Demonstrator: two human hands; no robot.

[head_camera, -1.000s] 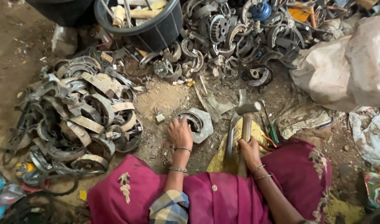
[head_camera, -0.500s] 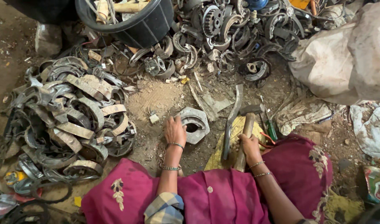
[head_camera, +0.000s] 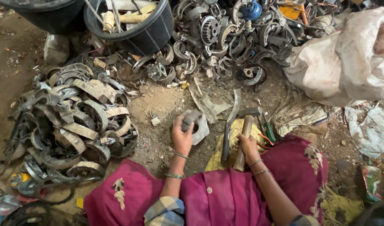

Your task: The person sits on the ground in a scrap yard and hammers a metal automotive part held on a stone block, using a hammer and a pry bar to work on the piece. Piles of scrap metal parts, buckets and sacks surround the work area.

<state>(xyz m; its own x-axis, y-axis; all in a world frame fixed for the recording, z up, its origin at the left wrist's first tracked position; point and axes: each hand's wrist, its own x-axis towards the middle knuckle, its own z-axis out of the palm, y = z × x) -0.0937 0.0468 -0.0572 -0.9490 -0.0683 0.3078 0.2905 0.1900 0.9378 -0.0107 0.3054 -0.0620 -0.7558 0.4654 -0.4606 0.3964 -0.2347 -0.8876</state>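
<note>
Two hands work on dirt. The left hand [head_camera: 182,138] has its fingers curled over a grey metal ring [head_camera: 195,125], clamped on its near rim. The right hand [head_camera: 247,146] grips a hammer [head_camera: 245,133] by the wooden handle, head just beyond the fingertips. A curved bar [head_camera: 229,125] lies between the hands.

Grey metal ring [head_camera: 195,125], wooden-handled hammer [head_camera: 244,133]
</note>
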